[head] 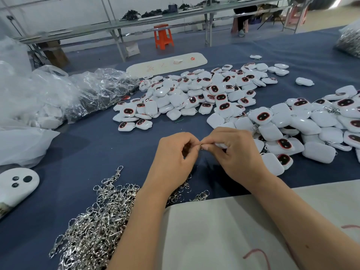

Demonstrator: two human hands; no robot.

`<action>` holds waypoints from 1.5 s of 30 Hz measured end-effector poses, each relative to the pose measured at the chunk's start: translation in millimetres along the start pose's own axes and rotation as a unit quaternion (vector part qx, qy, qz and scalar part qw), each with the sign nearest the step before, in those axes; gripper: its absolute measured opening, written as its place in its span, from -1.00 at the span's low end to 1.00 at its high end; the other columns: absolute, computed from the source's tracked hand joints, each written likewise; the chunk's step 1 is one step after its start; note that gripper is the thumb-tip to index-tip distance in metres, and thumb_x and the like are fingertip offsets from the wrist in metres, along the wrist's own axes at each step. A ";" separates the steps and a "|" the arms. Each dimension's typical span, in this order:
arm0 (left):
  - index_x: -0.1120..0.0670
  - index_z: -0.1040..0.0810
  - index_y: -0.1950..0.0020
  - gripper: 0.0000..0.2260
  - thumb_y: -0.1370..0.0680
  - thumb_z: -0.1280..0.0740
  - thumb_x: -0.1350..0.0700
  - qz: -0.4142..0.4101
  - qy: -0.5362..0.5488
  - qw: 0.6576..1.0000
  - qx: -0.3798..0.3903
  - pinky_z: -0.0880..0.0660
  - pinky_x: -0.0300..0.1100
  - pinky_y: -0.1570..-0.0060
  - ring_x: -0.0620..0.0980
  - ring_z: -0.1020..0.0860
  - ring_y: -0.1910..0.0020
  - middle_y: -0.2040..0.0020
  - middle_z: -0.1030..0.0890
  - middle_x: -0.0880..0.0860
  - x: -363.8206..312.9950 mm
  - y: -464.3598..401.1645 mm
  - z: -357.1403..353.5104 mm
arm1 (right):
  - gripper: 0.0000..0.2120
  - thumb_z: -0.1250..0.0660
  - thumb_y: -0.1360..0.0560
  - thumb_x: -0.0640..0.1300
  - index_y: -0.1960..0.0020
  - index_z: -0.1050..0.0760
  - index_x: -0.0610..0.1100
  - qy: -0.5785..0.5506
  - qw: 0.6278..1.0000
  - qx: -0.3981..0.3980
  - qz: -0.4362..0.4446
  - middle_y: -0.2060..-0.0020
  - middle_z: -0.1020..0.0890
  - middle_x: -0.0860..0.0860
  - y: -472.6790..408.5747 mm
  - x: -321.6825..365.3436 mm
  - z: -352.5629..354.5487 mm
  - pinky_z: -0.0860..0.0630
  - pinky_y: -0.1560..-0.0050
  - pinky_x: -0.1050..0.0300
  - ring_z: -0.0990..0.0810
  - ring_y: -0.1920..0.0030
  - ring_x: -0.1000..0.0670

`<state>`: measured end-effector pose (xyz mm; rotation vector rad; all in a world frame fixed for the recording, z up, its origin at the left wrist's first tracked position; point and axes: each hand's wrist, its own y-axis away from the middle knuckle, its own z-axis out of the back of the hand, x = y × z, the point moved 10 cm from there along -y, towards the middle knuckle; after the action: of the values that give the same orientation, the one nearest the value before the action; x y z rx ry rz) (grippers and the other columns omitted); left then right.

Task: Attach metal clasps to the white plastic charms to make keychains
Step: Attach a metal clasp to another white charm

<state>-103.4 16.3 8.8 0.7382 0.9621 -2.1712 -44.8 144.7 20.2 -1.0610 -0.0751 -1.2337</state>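
My left hand (175, 152) and my right hand (233, 152) meet above the blue cloth at the table's middle. Between their fingertips sits a small metal ring (200, 146), pinched by my left hand. My right hand grips a white plastic charm (221, 145), mostly hidden under its fingers. A heap of silver metal clasps (93, 221) lies at the front left, partly under my left forearm. White charms with dark red-rimmed faces lie in a pile (194, 96) beyond my hands. A second pile (303, 129), with clasps showing among its charms, lies at the right.
Clear plastic bags (64, 94) holding more parts lie at the left. A white foam piece (17, 184) with dark dots sits at the front left. A pale sheet (224, 230) covers the table's near edge. A long white board (167, 64) lies at the back.
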 end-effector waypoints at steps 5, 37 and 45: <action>0.00 -0.63 0.14 -0.88 -0.53 -0.39 0.21 -0.019 0.020 0.999 -0.039 -0.58 -0.01 0.16 0.03 -0.64 0.17 0.21 -0.65 -0.08 -7.1 -1.7 6.7 | -0.90 -0.48 -0.56 -0.27 0.03 -0.74 -0.11 -0.065 0.995 -0.031 -0.062 0.25 -0.69 0.08 3.2 -9.6 1.8 -0.52 0.20 0.27 -0.64 0.28 0.06; 0.03 -0.59 0.11 -0.87 -0.59 -0.36 0.22 0.014 -0.001 0.998 -0.058 -0.41 -0.39 0.25 -0.09 -0.56 0.21 0.22 -0.60 -0.13 -8.1 -2.6 -0.6 | -0.87 -0.42 -0.61 -0.19 0.07 -0.66 0.00 -0.118 0.979 -0.017 -0.167 0.39 -0.61 0.12 8.3 -25.4 -5.4 -0.44 0.37 0.18 -0.48 0.42 0.04; 0.07 -0.55 0.06 -0.91 -0.62 -0.31 0.21 -0.016 -0.069 0.997 -0.028 -0.53 -0.03 0.10 -0.08 -0.56 0.13 0.15 -0.59 -0.09 -12.2 -4.6 -3.7 | -0.83 -0.38 -0.61 -0.25 -0.07 -0.67 -0.03 -0.163 0.962 -0.030 -0.215 0.15 -0.64 0.06 10.4 -36.6 -7.4 -0.51 0.19 0.21 -0.58 0.30 0.13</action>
<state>-98.2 25.6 17.2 0.5422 0.9658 -2.1820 -54.4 165.5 -11.0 -1.3385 -0.5507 -1.4404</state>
